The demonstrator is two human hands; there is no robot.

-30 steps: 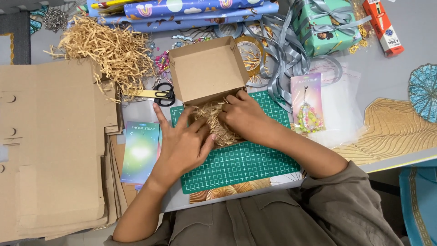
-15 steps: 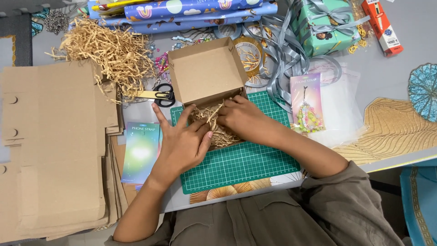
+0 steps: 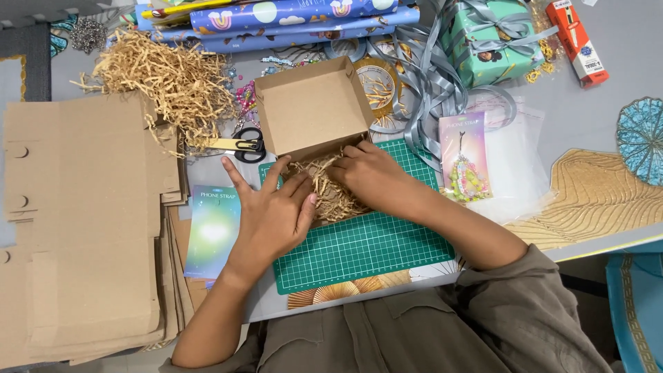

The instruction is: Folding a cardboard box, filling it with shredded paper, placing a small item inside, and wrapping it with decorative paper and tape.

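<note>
both hands, left hand (image 3: 273,214) and right hand (image 3: 369,176), press flat with fingers spread, each grip loose, on crinkled tan paper shred (image 3: 330,197) filling the open brown cardboard box (image 3: 312,109) on the green cutting mat (image 3: 359,249).

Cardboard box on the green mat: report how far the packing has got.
Done: the cardboard box is folded up and stands open, with shredded paper in its base. In hand: the left hand and right hand press on that filling. Left: nothing else shows in the box, and its lid is open.

Scissors (image 3: 238,146) left; open mat (image 3: 359,249) below.
</note>
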